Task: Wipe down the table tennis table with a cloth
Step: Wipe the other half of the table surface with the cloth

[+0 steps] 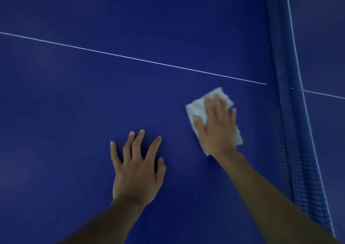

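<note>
A blue table tennis table [93, 98] fills the view. A folded white cloth [197, 108] lies flat on it, just left of the net. My right hand [216, 126] presses down on the cloth with straight, spread fingers and covers most of it. My left hand [137, 167] rests on the bare table surface to the left of the cloth, fingers spread and fingertips touching the table.
A thin white centre line [130, 57] runs across the table from the left edge to the net. The blue net [291, 124] with its white top cord stands along the right side. Beyond it lies the other half of the table [324, 38].
</note>
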